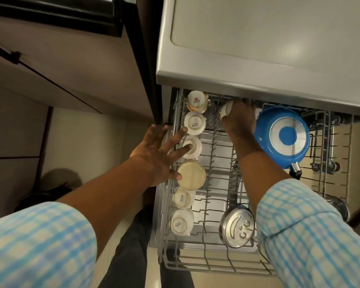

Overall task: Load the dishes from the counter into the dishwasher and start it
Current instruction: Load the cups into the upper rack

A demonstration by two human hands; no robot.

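Overall: a view straight down onto a pulled-out dishwasher rack (206, 265), which slides out from under a steel countertop (258, 65).
Left hand (156, 156): spread wide with straight fingers. One fingertip rests on the upturned base of the third cup (196, 153) in the left row, and the thumb tip touches the rim of a pale bowl (192, 175).
Right hand (239, 119): reaches to the back of the rack and curls around a white cup (226, 110). Its fingertips are partly hidden under the countertop's edge.
Left row: white cups stand upside down along the rack's left side, one behind another, with the pale bowl among them. The rearmost cup (196, 100) sits just under the countertop's edge and the nearest cup (181, 223) is by the rack's front.
Blue pan (283, 135): upside down at the rack's back right, just beside the right hand, with its dark handle pointing towards the viewer.
Steel lid (237, 226): leans on edge near the rack's front. It has a smiling face stamped on it and is partly covered by the right sleeve (303, 235).
Clothing: both sleeves are blue and white check. Dark trousers (129, 246) show below, left of the rack.
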